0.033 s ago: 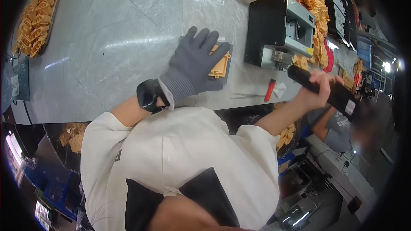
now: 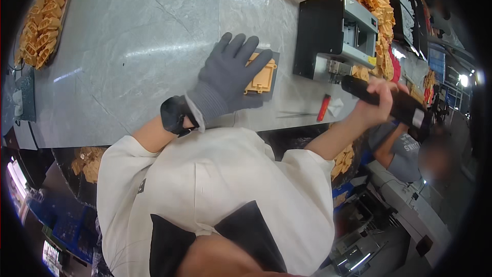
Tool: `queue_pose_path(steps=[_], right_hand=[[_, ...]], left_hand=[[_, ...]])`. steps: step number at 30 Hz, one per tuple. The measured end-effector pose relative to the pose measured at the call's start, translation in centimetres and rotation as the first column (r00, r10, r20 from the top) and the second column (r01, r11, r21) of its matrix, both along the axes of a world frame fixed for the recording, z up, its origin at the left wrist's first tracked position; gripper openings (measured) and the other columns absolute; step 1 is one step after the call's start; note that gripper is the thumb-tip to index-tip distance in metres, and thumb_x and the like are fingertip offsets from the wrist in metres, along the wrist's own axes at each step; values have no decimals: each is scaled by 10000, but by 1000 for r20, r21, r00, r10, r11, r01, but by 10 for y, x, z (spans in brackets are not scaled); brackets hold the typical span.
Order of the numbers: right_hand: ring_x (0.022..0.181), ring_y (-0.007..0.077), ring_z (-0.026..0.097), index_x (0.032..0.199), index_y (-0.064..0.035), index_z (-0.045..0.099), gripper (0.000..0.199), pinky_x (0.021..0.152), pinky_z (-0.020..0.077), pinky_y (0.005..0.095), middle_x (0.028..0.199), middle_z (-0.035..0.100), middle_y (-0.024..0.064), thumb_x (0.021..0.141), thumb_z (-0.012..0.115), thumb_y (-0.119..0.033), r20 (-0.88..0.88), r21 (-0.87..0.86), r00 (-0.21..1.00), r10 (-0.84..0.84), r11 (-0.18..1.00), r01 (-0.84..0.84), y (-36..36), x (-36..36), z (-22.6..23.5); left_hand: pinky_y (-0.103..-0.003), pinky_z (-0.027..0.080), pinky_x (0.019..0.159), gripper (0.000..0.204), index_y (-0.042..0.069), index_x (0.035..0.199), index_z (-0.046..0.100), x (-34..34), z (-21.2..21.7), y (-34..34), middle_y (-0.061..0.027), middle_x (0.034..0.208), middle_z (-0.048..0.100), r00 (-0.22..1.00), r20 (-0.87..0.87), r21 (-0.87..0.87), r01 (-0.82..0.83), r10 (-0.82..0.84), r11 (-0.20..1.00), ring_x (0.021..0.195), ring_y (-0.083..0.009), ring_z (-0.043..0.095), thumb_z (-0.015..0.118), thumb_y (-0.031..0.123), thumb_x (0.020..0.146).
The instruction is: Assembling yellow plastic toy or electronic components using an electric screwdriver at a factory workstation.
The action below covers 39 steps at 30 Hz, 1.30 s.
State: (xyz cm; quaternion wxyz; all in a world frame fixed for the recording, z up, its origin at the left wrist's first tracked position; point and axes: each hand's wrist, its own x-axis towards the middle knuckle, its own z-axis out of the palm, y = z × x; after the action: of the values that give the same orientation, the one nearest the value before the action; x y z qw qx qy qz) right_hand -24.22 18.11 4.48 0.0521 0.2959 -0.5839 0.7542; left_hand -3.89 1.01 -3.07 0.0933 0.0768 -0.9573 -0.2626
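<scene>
Fingers (image 2: pixel 241 54) of the grey-gloved left hand (image 2: pixel 228 74) lie spread flat over a flat orange moulded plastic part (image 2: pixel 262 77) on the grey marbled tabletop (image 2: pixel 128 56), hiding half of it, while the bare right hand (image 2: pixel 373 103) grips a black cylindrical power tool (image 2: pixel 389 101), its tip blurred.

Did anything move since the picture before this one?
Nothing visibly changed. The gloved left hand lies flat on the orange plastic part on the grey table, just as before. The bare right hand grips the black power tool beside the black machine, and the red pen-like thing lies in the same spot.
</scene>
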Motion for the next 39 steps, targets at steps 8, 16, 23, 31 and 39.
queue_pose_path(steps=[8,16,23,31,39], right_hand=[[471,169,460,1035,-35,443,356,541,410,329,583,459,70,686,500,8,79,65,990,114,991,-120,11,26,-12],[476,150,433,997,-19,472,340,515,377,289,591,450,56,661,507,17,28,-33,999,-19,999,20,-3,2,6],[470,165,449,984,-11,472,332,525,398,301,605,470,72,659,514,40,79,32,997,17,999,-19,-15,1,0],[474,159,453,1020,-73,447,338,573,399,332,593,459,50,689,504,-42,34,-7,999,6,1000,-6,16,27,-11],[468,163,437,974,-16,468,317,539,392,305,580,438,51,659,497,15,46,18,996,-71,997,71,-10,-4,-2]], left_hand=[[-424,337,984,739,104,1211,428,29,-27,-24,-152,1216,418,994,-108,259,-4,33,966,1084,-303,454,761,272,573],[-464,355,963,727,110,1181,457,32,-45,-16,-51,1072,560,951,-270,246,-85,153,965,1005,-276,515,776,264,546],[-459,370,947,747,100,1175,457,30,-46,-9,-61,1026,558,943,-294,235,-86,155,968,960,-258,521,783,270,525],[-463,366,944,738,101,1187,448,30,-46,-10,-75,1035,553,948,-292,270,-45,127,962,956,-265,514,773,272,547],[-467,349,954,731,109,1194,447,27,-47,-10,-82,1021,565,957,-263,292,-44,124,955,979,-273,512,771,257,556]])
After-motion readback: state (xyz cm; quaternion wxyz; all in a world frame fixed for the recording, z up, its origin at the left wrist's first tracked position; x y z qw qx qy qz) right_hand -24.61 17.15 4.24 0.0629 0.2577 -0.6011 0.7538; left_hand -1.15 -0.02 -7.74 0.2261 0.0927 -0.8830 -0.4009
